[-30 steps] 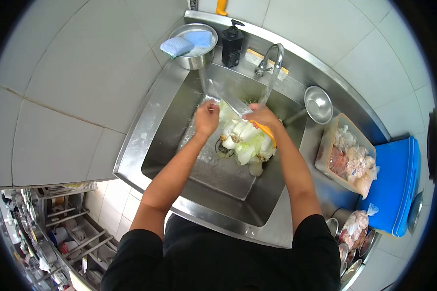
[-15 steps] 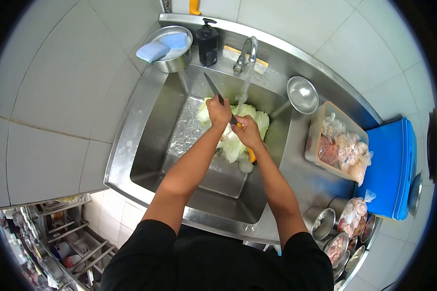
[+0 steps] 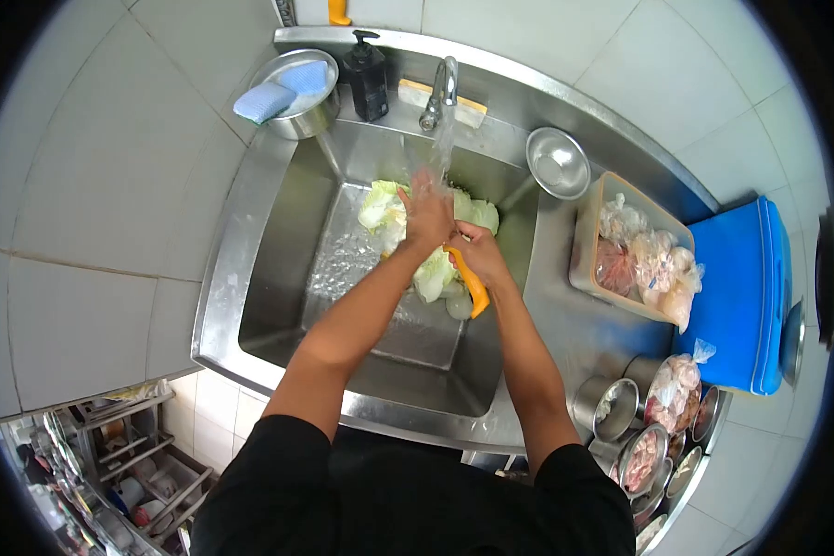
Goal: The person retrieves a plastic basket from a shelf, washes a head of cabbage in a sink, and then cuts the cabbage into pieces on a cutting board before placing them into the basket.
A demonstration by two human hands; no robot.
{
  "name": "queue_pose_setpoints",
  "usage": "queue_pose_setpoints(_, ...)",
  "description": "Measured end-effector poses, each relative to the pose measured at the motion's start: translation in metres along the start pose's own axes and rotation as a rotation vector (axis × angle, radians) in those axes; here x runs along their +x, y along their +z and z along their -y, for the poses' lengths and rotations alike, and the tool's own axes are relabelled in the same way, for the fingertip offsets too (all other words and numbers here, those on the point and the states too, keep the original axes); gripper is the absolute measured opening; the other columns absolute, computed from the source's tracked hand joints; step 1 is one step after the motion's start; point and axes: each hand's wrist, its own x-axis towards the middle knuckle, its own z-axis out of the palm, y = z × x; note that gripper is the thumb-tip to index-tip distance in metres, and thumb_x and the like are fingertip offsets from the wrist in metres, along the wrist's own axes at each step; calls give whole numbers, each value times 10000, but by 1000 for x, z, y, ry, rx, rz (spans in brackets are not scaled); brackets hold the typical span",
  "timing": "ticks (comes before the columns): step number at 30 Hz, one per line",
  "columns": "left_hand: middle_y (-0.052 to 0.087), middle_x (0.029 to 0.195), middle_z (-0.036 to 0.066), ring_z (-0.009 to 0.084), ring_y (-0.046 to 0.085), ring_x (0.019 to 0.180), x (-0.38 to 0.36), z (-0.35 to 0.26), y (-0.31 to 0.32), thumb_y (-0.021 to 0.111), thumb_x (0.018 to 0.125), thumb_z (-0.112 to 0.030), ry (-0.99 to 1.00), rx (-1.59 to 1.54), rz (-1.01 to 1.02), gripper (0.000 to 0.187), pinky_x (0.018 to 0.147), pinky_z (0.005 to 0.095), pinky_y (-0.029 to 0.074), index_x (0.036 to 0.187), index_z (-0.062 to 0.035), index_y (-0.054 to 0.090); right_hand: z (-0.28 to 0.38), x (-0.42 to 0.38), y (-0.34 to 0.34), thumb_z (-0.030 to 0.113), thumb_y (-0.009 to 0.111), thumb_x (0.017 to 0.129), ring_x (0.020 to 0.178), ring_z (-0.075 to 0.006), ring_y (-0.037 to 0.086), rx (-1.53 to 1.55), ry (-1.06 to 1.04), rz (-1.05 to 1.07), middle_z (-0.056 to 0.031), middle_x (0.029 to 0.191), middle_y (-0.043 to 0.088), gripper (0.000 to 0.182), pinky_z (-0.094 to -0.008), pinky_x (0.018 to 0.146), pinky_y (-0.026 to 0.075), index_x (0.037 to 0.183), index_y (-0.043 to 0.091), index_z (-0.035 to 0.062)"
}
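Observation:
Water from the faucet runs over my left hand, whose thumb is apart and whose fingers stretch forward, blurred by the stream. Just to its right, my right hand is closed on a knife. The knife's curved yellow handle sticks out toward me; its blade is hidden from view. Below both hands, pale green cabbage leaves lie in the metal sink. A rounded translucent object sits beside the leaves under the handle.
Behind the sink stand a pot with blue sponges and a black pump bottle. On the right are a metal bowl, a plastic bin of bagged food, a blue box and several metal containers.
My left hand has moved off the knife blade and forward into the water, its fingers extending. The knife has turned, so its blade no longer shows and more yellow handle does. The view has shifted slightly.

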Motion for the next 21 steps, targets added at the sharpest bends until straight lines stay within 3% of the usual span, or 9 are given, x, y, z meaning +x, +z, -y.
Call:
queue_pose_setpoints(1, 105, 1522, 234, 384, 105, 1412, 5, 2, 4, 417, 938, -327, -38, 105, 126, 638, 1091, 621, 96, 1416, 59, 243, 4, -6, 2, 93, 577, 848, 546, -96, 543, 3, 10, -9, -32, 726, 600, 183, -233, 484, 434, 993, 653, 12)
queue_pose_setpoints(8, 41, 1503, 305, 444, 22, 1406, -1, 14, 17, 422, 932, -389, -324, -246, 121, 814, 1095, 617, 56, 1418, 128, 23, -1, 13, 3, 103, 641, 803, 613, -150, 574, -323, -45, 11, -66, 773, 619, 221, -282, 570, 457, 1003, 658, 11)
queue_pose_setpoints(10, 139, 1476, 326, 425, 117, 1397, -12, 9, -2, 504, 899, -382, -411, -196, 86, 785, 1077, 604, 168, 1381, 147, 181, -16, 36, 1, 97, 662, 752, 760, -264, 602, -753, -520, -92, -136, 806, 620, 218, -336, 684, 471, 962, 673, 43)
queue_pose_setpoints(12, 344, 1372, 343, 388, 367, 1292, -19, 15, -19, 582, 858, -354, -433, -417, 121, 650, 1002, 523, 342, 1252, 134, 412, -2, 39, 10, 102, 664, 734, 818, -312, 581, -777, -433, -84, -166, 814, 603, 185, -366, 732, 464, 911, 669, 45)
queue_pose_setpoints(13, 552, 1130, 320, 349, 594, 989, -21, 16, -15, 628, 822, -316, -491, -370, -12, 474, 801, 435, 479, 1042, 100, 565, 6, 39, 17, 106, 666, 717, 876, -360, 561, -809, -358, -74, -195, 822, 587, 154, -395, 780, 457, 859, 666, 46)
queue_pose_setpoints(14, 552, 1130, 320, 349, 594, 989, -23, 20, -15, 628, 822, -316, -495, -365, -16, 474, 801, 435, 479, 1042, 100, 565, 4, 41, 21, 106, 666, 717, 876, -360, 561, -806, -360, -68, -195, 822, 587, 154, -395, 780, 457, 859, 666, 46)
queue_pose_setpoints(16, 634, 801, 141, 250, 607, 681, -22, 29, -16, 612, 836, -277, -675, -662, 205, 327, 601, 381, 495, 890, 45, 601, 2, 46, 30, 75, 679, 697, 878, -368, 547, -785, -558, -135, -204, 862, 566, 175, -417, 783, 461, 850, 623, 10)
queue_pose_setpoints(17, 602, 787, 84, 171, 554, 629, -20, 27, -17, 628, 820, -212, -786, -999, 209, 223, 518, 332, 470, 850, 8, 622, -2, 50, 32, 75, 679, 697, 878, -368, 547, -783, -565, -132, -204, 862, 566, 175, -417, 783, 461, 850, 623, 10)
queue_pose_setpoints(21, 605, 859, 122, 206, 592, 654, -8, 29, -7, 637, 806, -105, -1007, -1420, 262, 200, 509, 342, 491, 928, 44, 583, -22, 55, 27, 0, 704, 656, 919, -370, 532, -810, -480, -251, -191, 986, 526, 396, -414, 796, 461, 1007, 521, 13)
